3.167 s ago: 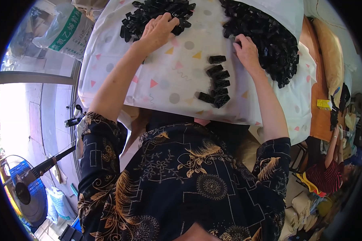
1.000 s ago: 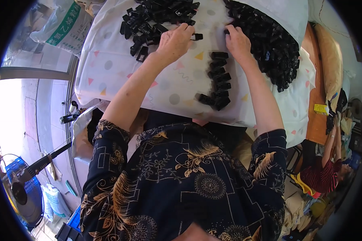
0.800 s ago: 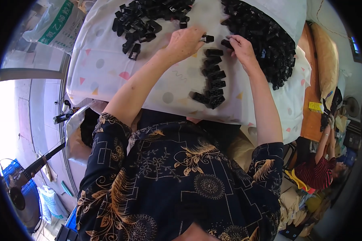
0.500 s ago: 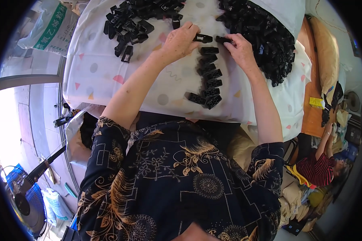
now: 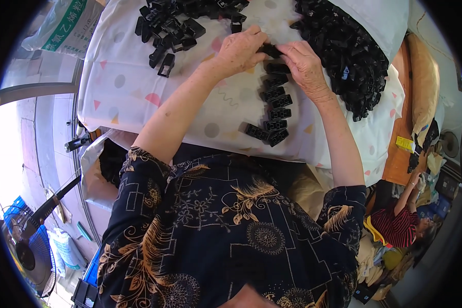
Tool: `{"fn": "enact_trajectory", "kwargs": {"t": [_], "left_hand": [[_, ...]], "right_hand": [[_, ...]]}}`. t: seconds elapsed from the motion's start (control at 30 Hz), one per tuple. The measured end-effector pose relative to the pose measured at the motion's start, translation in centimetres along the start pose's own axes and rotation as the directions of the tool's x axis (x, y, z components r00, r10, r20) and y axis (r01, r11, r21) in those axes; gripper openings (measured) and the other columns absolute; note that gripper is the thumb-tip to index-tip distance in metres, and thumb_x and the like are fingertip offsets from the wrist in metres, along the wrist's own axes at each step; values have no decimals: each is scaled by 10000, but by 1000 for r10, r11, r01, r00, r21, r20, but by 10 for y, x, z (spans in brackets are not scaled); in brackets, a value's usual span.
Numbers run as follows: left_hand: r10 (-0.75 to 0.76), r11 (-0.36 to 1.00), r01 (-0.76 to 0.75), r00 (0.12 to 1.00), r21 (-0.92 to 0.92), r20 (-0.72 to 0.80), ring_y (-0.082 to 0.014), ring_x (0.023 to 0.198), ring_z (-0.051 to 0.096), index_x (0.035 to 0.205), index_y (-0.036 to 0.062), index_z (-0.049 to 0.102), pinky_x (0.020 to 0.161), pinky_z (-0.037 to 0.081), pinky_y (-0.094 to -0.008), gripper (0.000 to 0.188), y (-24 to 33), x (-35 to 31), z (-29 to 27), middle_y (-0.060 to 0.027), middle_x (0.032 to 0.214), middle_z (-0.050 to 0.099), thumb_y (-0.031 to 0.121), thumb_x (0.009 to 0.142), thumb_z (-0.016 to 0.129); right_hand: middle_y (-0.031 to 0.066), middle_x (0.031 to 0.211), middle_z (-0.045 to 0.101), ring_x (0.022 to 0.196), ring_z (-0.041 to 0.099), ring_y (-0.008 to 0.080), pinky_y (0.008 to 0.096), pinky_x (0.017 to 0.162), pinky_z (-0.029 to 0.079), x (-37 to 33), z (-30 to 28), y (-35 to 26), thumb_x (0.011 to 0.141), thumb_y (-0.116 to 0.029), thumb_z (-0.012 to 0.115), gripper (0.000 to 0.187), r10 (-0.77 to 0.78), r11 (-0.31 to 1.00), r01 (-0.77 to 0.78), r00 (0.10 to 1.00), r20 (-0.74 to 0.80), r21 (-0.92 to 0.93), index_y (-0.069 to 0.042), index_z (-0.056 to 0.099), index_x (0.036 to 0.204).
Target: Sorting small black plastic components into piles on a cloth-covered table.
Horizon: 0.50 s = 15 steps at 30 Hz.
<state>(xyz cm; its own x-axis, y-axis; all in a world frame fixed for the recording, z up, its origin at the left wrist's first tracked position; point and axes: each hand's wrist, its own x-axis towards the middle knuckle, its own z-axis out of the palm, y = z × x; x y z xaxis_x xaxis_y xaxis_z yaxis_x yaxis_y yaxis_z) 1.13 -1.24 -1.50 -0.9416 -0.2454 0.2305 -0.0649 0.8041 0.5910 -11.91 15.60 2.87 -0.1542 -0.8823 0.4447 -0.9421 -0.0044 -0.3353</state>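
My left hand (image 5: 240, 51) and my right hand (image 5: 304, 65) meet above the table, fingers closed on black plastic parts (image 5: 270, 50) pressed end to end between them. Fingertips cover most of these parts, so whether they are locked together cannot be seen. Just below my hands, a column of several black plastic pieces (image 5: 281, 100) runs toward the table's near edge, one of them lying off to its left. A loose pile of open-framed black parts (image 5: 175, 32) is beyond my left hand. To the right of my right hand spreads a larger heap of black parts (image 5: 350, 61).
A white cloth with coloured shapes (image 5: 138, 110) covers the table. At the left stand a printed white sack (image 5: 66, 31) and a fan (image 5: 33, 256). An open bag (image 5: 98, 174) hangs by the near edge. Another person in a striped top (image 5: 394, 226) sits at the right.
Half a second ago each hand held a separate black part with a gap between them. The hands have come together and the parts now meet. The view has shifted slightly.
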Motion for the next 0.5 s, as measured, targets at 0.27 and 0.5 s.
{"fn": "enact_trajectory", "kwargs": {"t": [0.27,0.5], "left_hand": [[11,1000,-11,1000,-9,5,-319,998,643,1134,117,629,840,518,-434,342,0,1,-4,-86,1099,597,267,839,711],[33,999,-33,999,20,-34,-307,978,641,1169,133,621,845,516,-421,317,-5,3,-1,-69,1105,602,199,861,658]], "right_hand": [[48,1110,632,1073,587,248,356,911,468,-6,-6,2,826,-12,638,363,-76,965,109,986,145,-238,-93,672,1178],[61,1167,614,1116,581,253,370,923,457,-10,3,8,833,16,548,398,-59,958,101,986,159,-268,-87,650,1203]]}}
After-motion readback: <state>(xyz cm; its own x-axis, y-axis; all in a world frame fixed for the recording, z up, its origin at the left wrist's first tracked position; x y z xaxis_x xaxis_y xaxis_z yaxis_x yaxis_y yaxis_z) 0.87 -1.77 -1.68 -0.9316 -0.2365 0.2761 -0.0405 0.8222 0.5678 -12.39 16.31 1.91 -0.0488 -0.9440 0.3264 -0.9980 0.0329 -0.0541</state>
